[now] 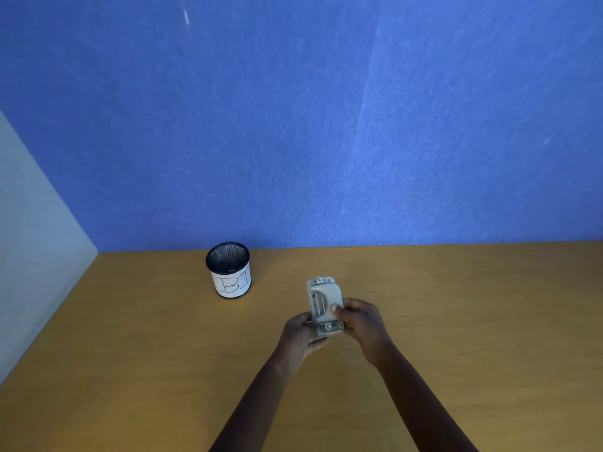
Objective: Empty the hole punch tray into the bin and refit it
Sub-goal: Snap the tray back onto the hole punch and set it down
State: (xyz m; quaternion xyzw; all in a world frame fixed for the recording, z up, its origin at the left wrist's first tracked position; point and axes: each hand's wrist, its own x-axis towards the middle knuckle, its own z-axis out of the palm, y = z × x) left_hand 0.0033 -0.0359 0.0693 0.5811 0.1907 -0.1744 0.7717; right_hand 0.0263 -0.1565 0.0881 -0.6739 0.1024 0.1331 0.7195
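A grey hole punch (pixel 323 301) stands on end just above the wooden table (pixel 130 353), held between both hands. My left hand (pixel 301 337) grips its lower left side from beneath. My right hand (pixel 360 324) wraps the lower right side, thumb pressed on the lever. Whether the tray is on the punch is hidden by my fingers. The bin (pixel 229 269), a black mesh cup with a white paper label, stands upright to the far left of the punch, near the wall.
A blue felt wall (pixel 326 125) rises at the table's back edge. A pale grey partition (pixel 36 256) closes off the left side. Bare wooden tabletop stretches to the right and in front of the hands.
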